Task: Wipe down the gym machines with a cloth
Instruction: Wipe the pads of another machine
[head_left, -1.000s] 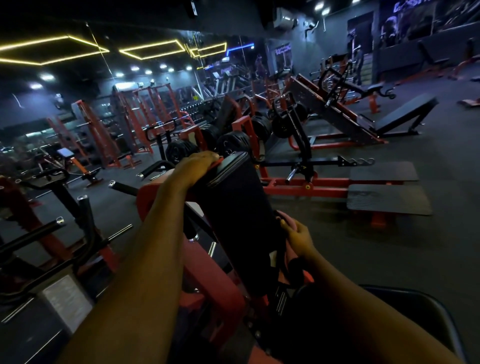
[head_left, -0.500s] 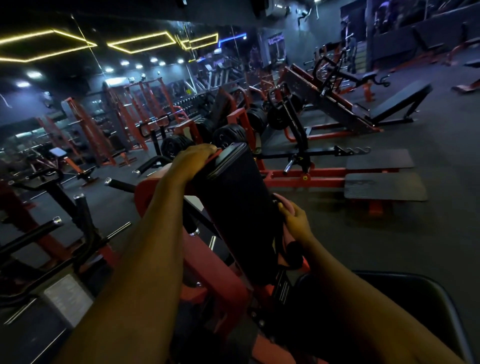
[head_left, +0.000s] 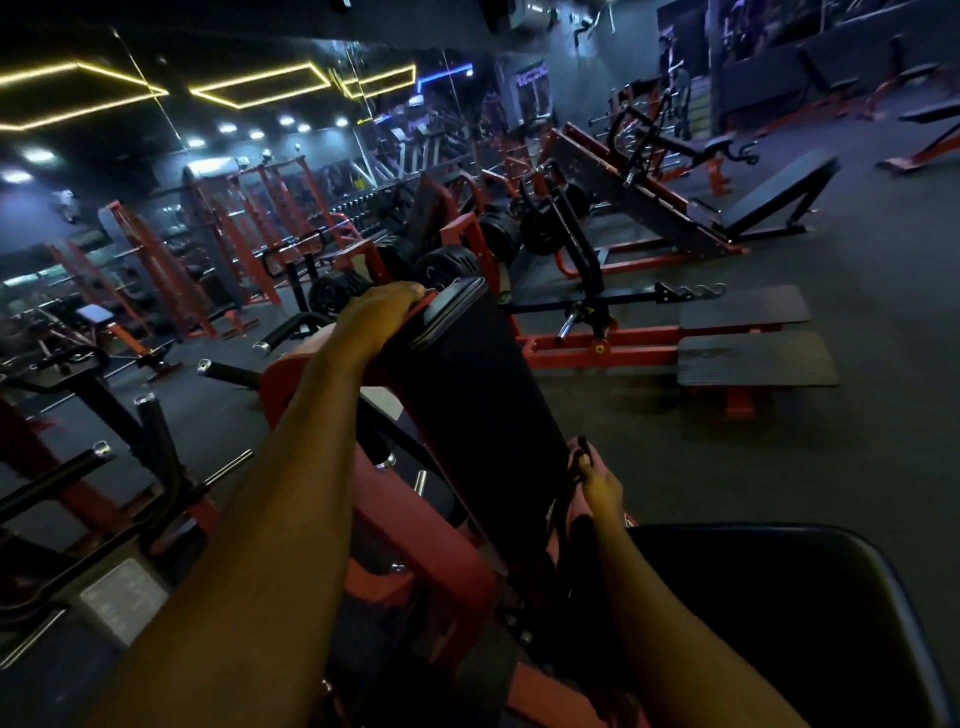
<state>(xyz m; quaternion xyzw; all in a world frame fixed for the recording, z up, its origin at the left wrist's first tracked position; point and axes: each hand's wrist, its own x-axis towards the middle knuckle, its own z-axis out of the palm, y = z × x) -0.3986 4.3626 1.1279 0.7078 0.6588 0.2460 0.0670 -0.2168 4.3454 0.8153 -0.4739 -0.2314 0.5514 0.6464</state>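
Left hand grips the pad's top edge, right hand clutches the cloth at its lower right edge, where cloth may snag on the frame.

Both arms outstretched, left grip curled high, right grip clenched low.
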